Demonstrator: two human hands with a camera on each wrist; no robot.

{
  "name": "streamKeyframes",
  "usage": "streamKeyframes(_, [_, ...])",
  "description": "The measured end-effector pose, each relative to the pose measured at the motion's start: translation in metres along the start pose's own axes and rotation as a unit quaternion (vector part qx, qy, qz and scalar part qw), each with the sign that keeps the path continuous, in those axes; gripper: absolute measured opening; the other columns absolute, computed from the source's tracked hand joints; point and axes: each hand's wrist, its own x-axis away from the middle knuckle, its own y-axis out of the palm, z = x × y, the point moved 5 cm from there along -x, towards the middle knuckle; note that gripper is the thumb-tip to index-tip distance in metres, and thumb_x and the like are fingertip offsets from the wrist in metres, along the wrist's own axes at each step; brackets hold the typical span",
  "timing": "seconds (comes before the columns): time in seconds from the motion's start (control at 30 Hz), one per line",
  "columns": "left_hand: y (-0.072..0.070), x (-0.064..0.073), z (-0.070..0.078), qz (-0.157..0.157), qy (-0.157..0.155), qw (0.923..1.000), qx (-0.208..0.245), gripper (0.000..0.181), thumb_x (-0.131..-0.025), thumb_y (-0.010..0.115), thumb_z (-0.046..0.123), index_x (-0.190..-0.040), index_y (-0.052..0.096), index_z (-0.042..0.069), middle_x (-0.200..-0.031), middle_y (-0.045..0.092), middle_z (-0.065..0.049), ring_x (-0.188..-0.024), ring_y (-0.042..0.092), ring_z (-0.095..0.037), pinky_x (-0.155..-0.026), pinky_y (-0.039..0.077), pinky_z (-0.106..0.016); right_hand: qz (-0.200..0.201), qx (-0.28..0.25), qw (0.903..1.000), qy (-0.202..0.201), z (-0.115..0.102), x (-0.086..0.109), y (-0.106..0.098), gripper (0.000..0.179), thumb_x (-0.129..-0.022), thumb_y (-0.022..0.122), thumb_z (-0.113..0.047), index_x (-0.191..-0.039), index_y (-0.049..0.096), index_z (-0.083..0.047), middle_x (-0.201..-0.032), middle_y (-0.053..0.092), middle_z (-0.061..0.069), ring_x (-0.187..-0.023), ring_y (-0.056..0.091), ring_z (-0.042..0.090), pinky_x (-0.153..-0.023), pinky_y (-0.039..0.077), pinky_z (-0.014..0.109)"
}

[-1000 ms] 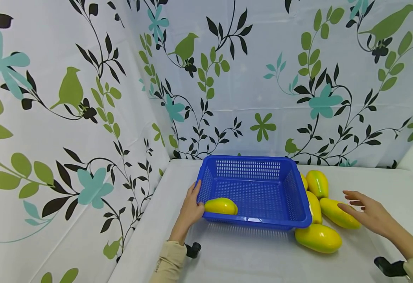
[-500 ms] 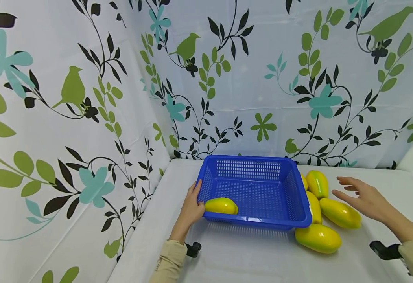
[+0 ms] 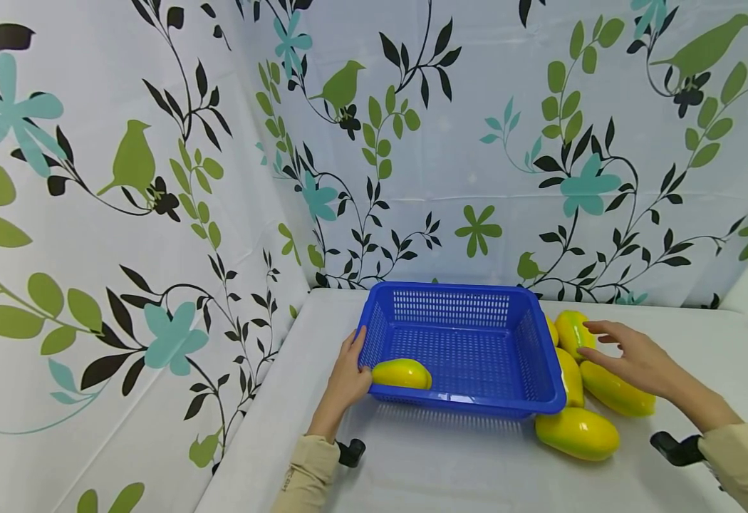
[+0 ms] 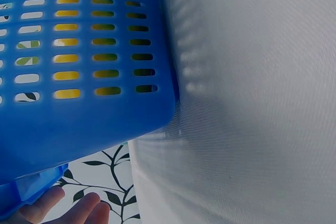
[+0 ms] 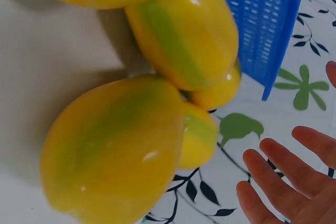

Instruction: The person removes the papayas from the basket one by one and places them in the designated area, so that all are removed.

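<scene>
A blue plastic basket (image 3: 451, 306) with slotted walls sits on the white-covered table. My left hand (image 3: 348, 377) grips its left rim, and in the left wrist view the fingers (image 4: 81, 211) curl below that rim. One yellow-green mango (image 3: 402, 373) lies in the basket's front left corner. Against the basket's right side several more mangoes are grouped, among them a front mango (image 3: 577, 433) and a back mango (image 3: 571, 331). Over this group hovers my right hand (image 3: 633, 360), fingers spread and holding nothing, near the back mango and the right-hand mango (image 3: 619, 390).
A patterned curtain (image 3: 476, 142) with birds and leaves hangs behind and to the left of the table (image 3: 451, 470). Black wrist mounts stick out by both beige sleeves. The basket stands near the table's back edge.
My right hand has moved left and slightly up in the head view, from the right of the mangoes to over them. The left hand, basket and mangoes stay put.
</scene>
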Motion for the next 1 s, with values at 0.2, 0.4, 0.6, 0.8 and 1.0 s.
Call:
streamKeyframes(0.2, [-0.001,0.001,0.001,0.001,-0.001,1.0,0.006,0.076,-0.081,0.046,-0.003,-0.155,0.028,0.004,-0.157,0.026,-0.023,-0.142,0.031,-0.042,-0.111,0.027,-0.059,-0.002,-0.003,0.9995,-0.032,-0.025,-0.008,0.001,0.061,-0.094,0.064,-0.037,-0.135,0.05,0.006,-0.131,0.054,0.03,-0.113,0.055,0.049,-0.086,0.046,0.066])
streamKeyframes(0.4, [-0.002,0.001,0.001,0.003,0.0,1.0,0.009,0.076,-0.081,0.046,-0.003,-0.155,0.029,0.004,-0.157,0.026,-0.023,-0.142,0.03,-0.042,-0.111,0.027,-0.059,-0.008,-0.003,0.9982,-0.059,-0.051,-0.015,0.006,0.062,-0.092,0.065,-0.039,-0.136,0.052,0.003,-0.131,0.056,0.027,-0.111,0.058,0.046,-0.086,0.048,0.064])
streamKeyframes(0.6, [-0.001,0.0,0.001,-0.003,-0.007,0.9999,0.008,0.077,-0.082,0.046,-0.002,-0.156,0.027,0.006,-0.158,0.024,-0.021,-0.143,0.029,-0.04,-0.112,0.027,-0.057,-0.026,0.009,0.997,-0.072,-0.068,-0.024,0.013,0.064,-0.092,0.065,-0.043,-0.136,0.053,0.002,-0.129,0.057,0.024,-0.111,0.059,0.042,-0.086,0.05,0.06])
streamKeyframes(0.8, [-0.001,0.0,0.0,-0.002,-0.011,0.9999,0.007,0.076,-0.082,0.046,-0.002,-0.156,0.028,0.007,-0.158,0.025,-0.021,-0.143,0.029,-0.04,-0.112,0.027,-0.058,-0.045,0.022,0.9948,-0.089,-0.085,-0.035,0.022,0.064,-0.091,0.066,-0.044,-0.135,0.055,0.0,-0.128,0.059,0.023,-0.109,0.06,0.038,-0.085,0.052,0.057])
streamKeyframes(1.0, [-0.001,0.0,0.001,0.0,-0.003,1.0,0.009,0.077,-0.08,0.046,-0.003,-0.155,0.029,0.005,-0.158,0.026,-0.022,-0.142,0.031,-0.041,-0.111,0.028,-0.058,-0.072,0.056,0.9905,-0.103,-0.102,-0.047,0.035,0.063,-0.09,0.065,-0.047,-0.135,0.057,-0.003,-0.131,0.058,0.023,-0.116,0.058,0.044,-0.089,0.049,0.061])
